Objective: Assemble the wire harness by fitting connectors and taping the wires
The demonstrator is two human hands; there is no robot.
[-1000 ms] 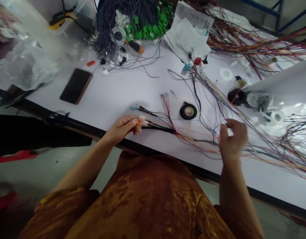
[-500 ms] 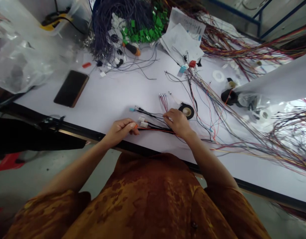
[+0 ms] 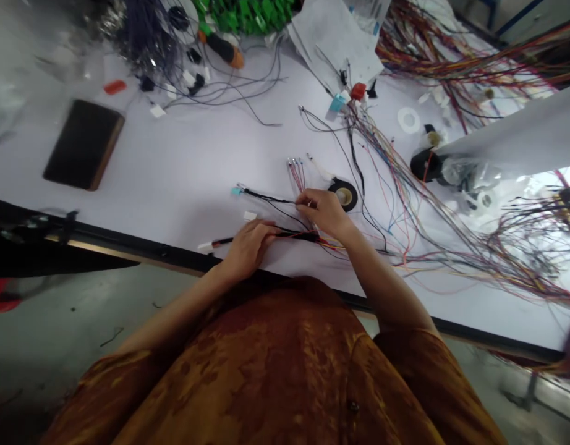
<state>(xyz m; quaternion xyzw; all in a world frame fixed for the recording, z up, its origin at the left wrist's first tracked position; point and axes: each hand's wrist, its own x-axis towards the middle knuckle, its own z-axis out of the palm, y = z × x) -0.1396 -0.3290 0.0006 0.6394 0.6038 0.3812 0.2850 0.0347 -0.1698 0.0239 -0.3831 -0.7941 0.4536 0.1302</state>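
Note:
My left hand point(image 3: 250, 247) is closed over a black-wrapped wire bundle point(image 3: 292, 235) near the table's front edge. A white connector point(image 3: 205, 247) sticks out past the hand on the left, and another white connector point(image 3: 250, 216) lies just above the fingers. My right hand point(image 3: 326, 213) pinches a black cable branch point(image 3: 266, 197), whose far end carries a light blue connector point(image 3: 237, 191). Short red wires with bare metal terminals point(image 3: 296, 173) fan out above the right fingertips. Beside that hand lies a roll of black tape point(image 3: 344, 196).
A phone point(image 3: 84, 144) lies at the left. Behind are a screwdriver point(image 3: 222, 48), green connectors point(image 3: 248, 15) and papers point(image 3: 336, 43). Long loose wires point(image 3: 452, 247) stretch right, below a white roll point(image 3: 512, 133). A red connector point(image 3: 358, 91) sits at their upper end.
My left hand has let go of the orange wire's end and moved right onto the bundle. The right fingers now pinch the black branch. The camera view has shifted.

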